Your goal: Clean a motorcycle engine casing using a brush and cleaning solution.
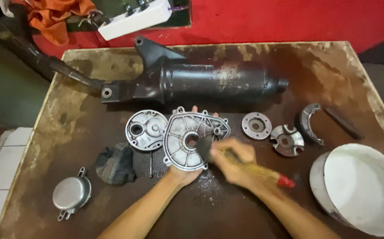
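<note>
Mid-frame, your left hand point(184, 173) cupped the grey engine cover point(193, 140) from underneath, fingers curled around it. Your right hand point(236, 164) was closed on a brush point(249, 169), bristles on the cover. The grip looked oily; I judged a hard stroke could've slipped the cover onto the round casing point(146, 129) beside it.

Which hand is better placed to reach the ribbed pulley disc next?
Probably the right hand: the ribbed pulley disc lies on its side, though it holds the brush. The left hand is under the engine cover.
</note>
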